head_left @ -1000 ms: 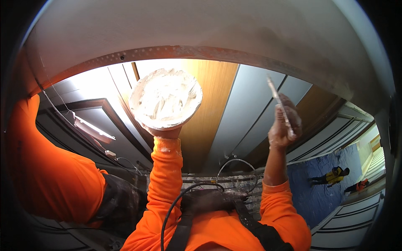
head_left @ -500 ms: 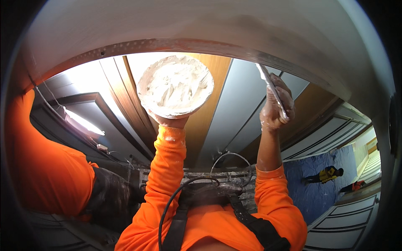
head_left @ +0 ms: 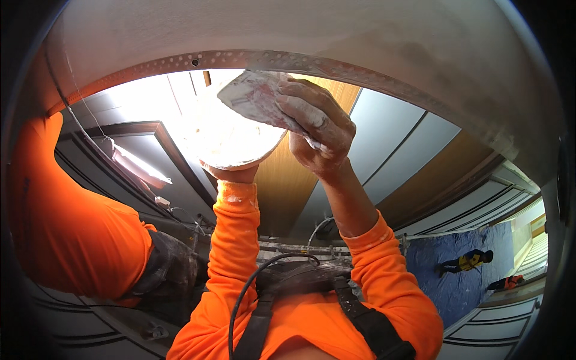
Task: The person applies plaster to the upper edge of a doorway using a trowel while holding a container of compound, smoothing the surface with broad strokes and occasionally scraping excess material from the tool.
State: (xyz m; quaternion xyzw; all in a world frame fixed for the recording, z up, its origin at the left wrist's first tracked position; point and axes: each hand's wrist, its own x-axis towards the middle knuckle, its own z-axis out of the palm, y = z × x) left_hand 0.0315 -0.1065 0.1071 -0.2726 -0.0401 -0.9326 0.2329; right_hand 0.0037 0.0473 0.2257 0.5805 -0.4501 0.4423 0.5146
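Loading step: right hand (head_left: pixel 315 123) clamped on plaster-smeared flat trowel blade (head_left: pixel 255 99), scraping over round white plaster-laden hawk (head_left: pixel 231 135). Left hand (head_left: pixel 231 174) beneath, grip probably closed, hidden. Next: steady wipe along perforated metal corner bead (head_left: pixel 336 66).

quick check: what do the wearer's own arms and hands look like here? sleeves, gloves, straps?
Both arms wear bright orange long sleeves. No gloves: the left hand and right hand are bare and dusted with white plaster, and the left cuff is speckled too. Dark harness straps and a black cable cross the chest.
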